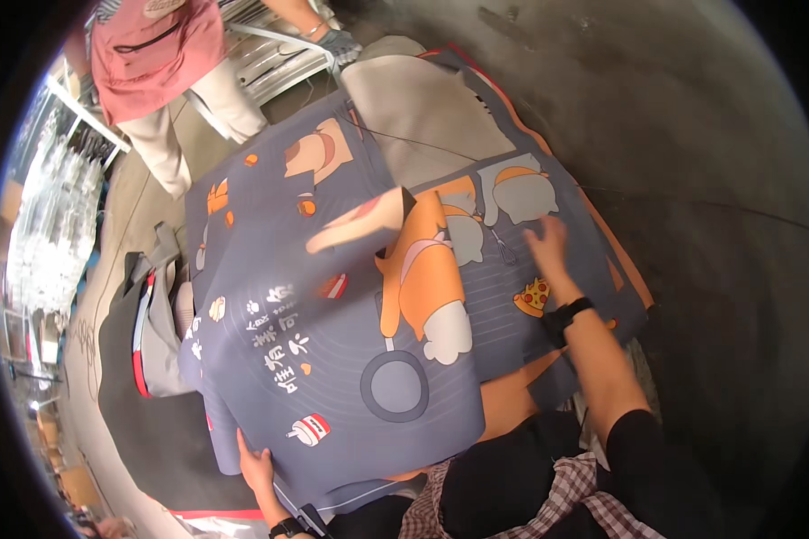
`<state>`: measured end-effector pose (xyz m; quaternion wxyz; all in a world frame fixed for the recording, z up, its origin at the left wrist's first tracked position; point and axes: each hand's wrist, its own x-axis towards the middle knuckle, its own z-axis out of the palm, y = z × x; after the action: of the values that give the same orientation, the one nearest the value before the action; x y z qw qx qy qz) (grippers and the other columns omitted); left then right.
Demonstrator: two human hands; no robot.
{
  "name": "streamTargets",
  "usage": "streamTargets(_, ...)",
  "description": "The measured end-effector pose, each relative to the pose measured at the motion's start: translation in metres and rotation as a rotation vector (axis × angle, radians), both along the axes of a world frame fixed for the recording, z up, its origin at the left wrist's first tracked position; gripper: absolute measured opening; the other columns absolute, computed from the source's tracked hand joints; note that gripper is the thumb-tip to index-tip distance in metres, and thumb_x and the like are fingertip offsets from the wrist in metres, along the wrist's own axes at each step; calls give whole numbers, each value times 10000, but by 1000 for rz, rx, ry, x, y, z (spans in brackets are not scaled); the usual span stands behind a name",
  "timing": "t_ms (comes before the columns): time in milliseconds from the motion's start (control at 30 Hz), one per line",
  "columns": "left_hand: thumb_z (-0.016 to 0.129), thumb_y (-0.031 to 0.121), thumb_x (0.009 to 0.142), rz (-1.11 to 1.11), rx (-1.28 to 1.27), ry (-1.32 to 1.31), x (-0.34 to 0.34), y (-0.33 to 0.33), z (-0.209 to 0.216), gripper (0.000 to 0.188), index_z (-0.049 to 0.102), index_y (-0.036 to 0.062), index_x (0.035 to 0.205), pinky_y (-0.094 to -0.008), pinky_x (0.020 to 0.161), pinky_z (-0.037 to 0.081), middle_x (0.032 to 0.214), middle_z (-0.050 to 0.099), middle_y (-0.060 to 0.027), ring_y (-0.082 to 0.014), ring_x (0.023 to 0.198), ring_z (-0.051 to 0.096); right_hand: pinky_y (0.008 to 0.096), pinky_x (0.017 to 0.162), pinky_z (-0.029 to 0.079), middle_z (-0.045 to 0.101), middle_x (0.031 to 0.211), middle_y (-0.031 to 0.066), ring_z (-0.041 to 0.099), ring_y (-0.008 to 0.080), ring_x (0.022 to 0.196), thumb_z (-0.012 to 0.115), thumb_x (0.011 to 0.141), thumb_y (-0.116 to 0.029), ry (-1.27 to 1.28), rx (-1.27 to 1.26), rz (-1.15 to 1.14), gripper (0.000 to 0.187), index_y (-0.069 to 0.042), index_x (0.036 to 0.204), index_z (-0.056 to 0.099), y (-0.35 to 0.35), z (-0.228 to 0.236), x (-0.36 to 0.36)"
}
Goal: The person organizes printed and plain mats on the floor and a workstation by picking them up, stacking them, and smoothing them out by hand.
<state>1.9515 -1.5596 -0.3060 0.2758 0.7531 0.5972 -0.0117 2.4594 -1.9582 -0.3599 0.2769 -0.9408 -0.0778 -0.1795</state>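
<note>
A dark blue-grey printed mat [333, 368] lies across the stack in front of me, with cartoon cats, food pictures and a frying pan on it. At its near left edge my left hand [257, 469] grips the border. My right hand [548, 250] is over the right part of a similar printed mat [490, 332], fingers apart and slightly blurred, close to a pizza picture; whether it touches the surface I cannot tell. Near the middle the top mat's edge is raised and curled, with a blurred pale patch [360, 223] on it.
A plain grey-beige piece [422, 112] lies at the far end of the stack. Across from me stands a person in a pink apron [157, 54], a gloved hand [340, 45] near the far corner. Dark and grey mats [153, 431] lie at left. Metal framing [274, 63] stands behind.
</note>
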Motion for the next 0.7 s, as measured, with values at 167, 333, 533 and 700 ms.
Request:
streamTargets(167,647,112,685,-129,115,238,-1,-2,-11,815,189,108,1360,-399,781,448,1047,572,-205,-343,913,578,379,923,361,464,1226,178,424,318,1150,668,710,-363,554,-23,-206,668,-55,1242,408,-172,-26,-3)
streamTargets(333,650,209,711,-137,168,380,8,-14,-15,862,105,94,1369,-416,787,447,980,590,-226,-363,902,576,352,951,330,439,1254,159,417,281,1158,668,723,-356,644,228,-84,729,-65,1304,336,-199,-35,-10)
streamTargets(533,640,284,722,-89,132,347,32,-28,12,878,92,1,1347,-411,770,455,977,577,-259,-375,896,574,361,950,343,432,1226,202,439,292,1120,636,737,-424,845,260,-69,798,71,1270,309,-200,-32,8)
streamTargets(700,607,386,720,-96,35,374,34,-34,12,858,170,-30,1330,-425,895,395,1140,492,-282,-381,1045,508,406,908,382,421,1243,204,437,329,1111,702,673,-414,665,-304,-80,839,34,1273,324,-182,-75,21)
